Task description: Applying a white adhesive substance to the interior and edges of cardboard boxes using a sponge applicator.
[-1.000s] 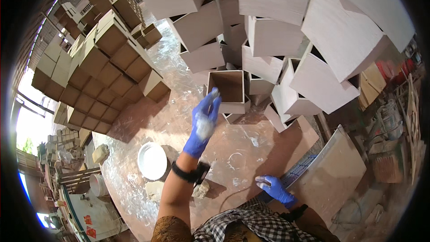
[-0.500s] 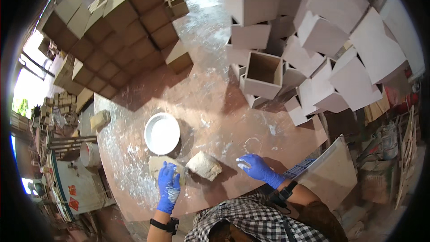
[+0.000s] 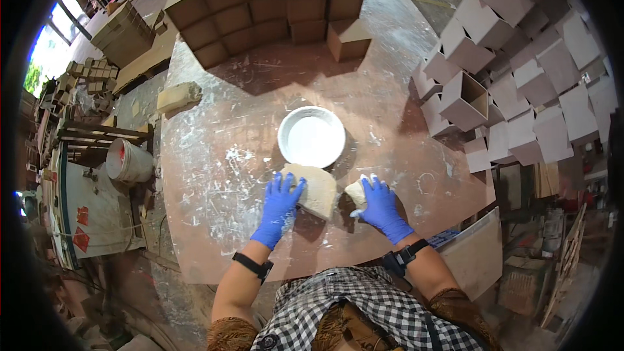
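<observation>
My left hand (image 3: 279,209), in a blue glove with white smears, has its fingers spread at the left edge of a flat cream sponge slab (image 3: 316,192). Its thumb side touches the slab. The gloved right hand (image 3: 382,209) is closed around the right side of a second cream sponge block (image 3: 355,193), partly hidden by the fingers. White residue marks its fingertips. Just beyond the slab stands a round white bowl (image 3: 311,137) with white contents.
A stack of brown boxes (image 3: 260,13) lines the table's far side. Pale boxes (image 3: 507,84) pile up at the right. Another sponge block (image 3: 179,97) lies at the table's left edge (image 3: 201,175). A white bucket (image 3: 129,159) stands left of the table.
My right hand, formerly apart from the sponge block, has come to it and taken hold. My left hand's fingers have spread at the slab's left edge. The view has turned and shifted.
</observation>
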Available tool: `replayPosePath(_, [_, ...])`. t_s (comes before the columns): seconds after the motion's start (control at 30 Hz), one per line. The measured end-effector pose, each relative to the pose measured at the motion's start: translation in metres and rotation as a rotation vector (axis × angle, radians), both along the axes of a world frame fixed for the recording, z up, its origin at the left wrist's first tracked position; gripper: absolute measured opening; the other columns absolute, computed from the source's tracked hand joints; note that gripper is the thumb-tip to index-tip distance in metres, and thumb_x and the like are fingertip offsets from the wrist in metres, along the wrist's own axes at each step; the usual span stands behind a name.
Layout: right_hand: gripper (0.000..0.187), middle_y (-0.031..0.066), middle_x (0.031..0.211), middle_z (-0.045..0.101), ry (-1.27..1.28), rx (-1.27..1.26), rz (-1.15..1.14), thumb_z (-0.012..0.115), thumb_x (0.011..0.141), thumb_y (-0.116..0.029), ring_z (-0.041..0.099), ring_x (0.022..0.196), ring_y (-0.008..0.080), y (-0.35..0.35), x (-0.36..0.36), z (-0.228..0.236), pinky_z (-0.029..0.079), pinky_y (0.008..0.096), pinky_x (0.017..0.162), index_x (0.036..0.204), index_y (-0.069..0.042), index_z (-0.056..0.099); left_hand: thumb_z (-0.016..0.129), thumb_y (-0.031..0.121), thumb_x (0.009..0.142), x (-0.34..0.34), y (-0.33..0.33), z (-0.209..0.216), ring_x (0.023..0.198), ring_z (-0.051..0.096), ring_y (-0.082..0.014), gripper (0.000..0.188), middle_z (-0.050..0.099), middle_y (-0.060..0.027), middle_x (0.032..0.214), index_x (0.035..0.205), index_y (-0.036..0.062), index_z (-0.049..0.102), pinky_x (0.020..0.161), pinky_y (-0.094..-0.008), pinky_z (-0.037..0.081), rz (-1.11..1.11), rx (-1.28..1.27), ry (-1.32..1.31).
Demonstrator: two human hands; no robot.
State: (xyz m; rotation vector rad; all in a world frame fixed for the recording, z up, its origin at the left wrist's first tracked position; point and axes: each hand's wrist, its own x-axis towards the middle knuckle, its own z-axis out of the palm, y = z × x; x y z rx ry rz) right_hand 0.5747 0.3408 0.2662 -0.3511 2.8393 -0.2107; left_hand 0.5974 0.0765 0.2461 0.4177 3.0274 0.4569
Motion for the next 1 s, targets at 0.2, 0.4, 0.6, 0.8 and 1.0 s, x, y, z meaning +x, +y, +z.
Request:
replayPosePath(0.2, [0.068, 0.0164, 0.12, 0.047, 0.116, -0.096, -0.209, 0.075, 0.06, -0.028, 0.051, 0.104, 0.0336, -0.004, 0.007, -0.032, 0.041, 0.0435, 0.087, 0.121, -0.012, 0.048, 0.058, 0.002, 0.067, 0.019, -0.065, 0.004, 0.107, 0.046, -0.0414, 0.047, 0.051, -0.0121, 0.112, 0.112, 0.0137, 0.055, 0.091, -0.0473, 0.038, -0.044, 0.224, 0.281])
replayPosePath(0.4, [0.064, 0.0154, 0.113, 0.052, 0.159, -0.631, -0.47, 0.074, 0.062, -0.017, 0.052, 0.102, 0.0275, 0.022, 0.029, -0.039, 0.043, 0.0352, 0.088, 0.119, -0.003, 0.048, 0.066, 0.014, 0.065, 0.055, -0.167, 0.018, 0.106, 0.044, -0.0382, 0.046, 0.05, -0.0113, 0.11, 0.11, 0.0116, 0.055, 0.086, -0.0466, 0.039, 0.177, -0.227, 0.198])
replayPosePath(0.6, [0.053, 0.0097, 0.106, 0.058, -0.222, -1.475, -0.898, 0.069, 0.067, -0.008, 0.056, 0.096, 0.0221, 0.039, 0.034, -0.01, 0.046, 0.0339, 0.084, 0.116, -0.001, 0.05, 0.068, 0.037, 0.068, 0.004, -0.175, 0.103, 0.088, 0.054, -0.0252, 0.05, 0.055, -0.0106, 0.091, 0.109, 0.012, 0.055, 0.073, -0.0409, 0.041, 0.01, -0.2, -0.588])
replayPosePath(0.8, [0.042, 0.0052, 0.103, 0.06, -0.434, -1.862, -1.151, 0.061, 0.071, -0.005, 0.057, 0.095, 0.0208, 0.063, 0.023, -0.015, 0.045, 0.0337, 0.086, 0.112, -0.003, 0.054, 0.067, 0.027, 0.075, -0.173, -0.094, 0.127, 0.094, 0.057, -0.03, 0.046, 0.06, -0.0167, 0.097, 0.113, 0.0043, 0.055, 0.078, -0.0341, 0.046, -0.079, 0.194, 0.167])
replayPosePath(1.0, [0.045, 0.0052, 0.107, 0.059, -0.364, -1.872, -1.194, 0.062, 0.072, -0.014, 0.056, 0.098, 0.0215, 0.09, 0.028, -0.029, 0.044, 0.0354, 0.087, 0.114, -0.004, 0.053, 0.067, 0.023, 0.078, -0.388, 0.016, 0.05, 0.116, 0.047, -0.022, 0.053, 0.05, -0.0163, 0.125, 0.12, -0.0043, 0.048, 0.098, -0.0301, 0.035, 0.276, 0.904, -0.109])
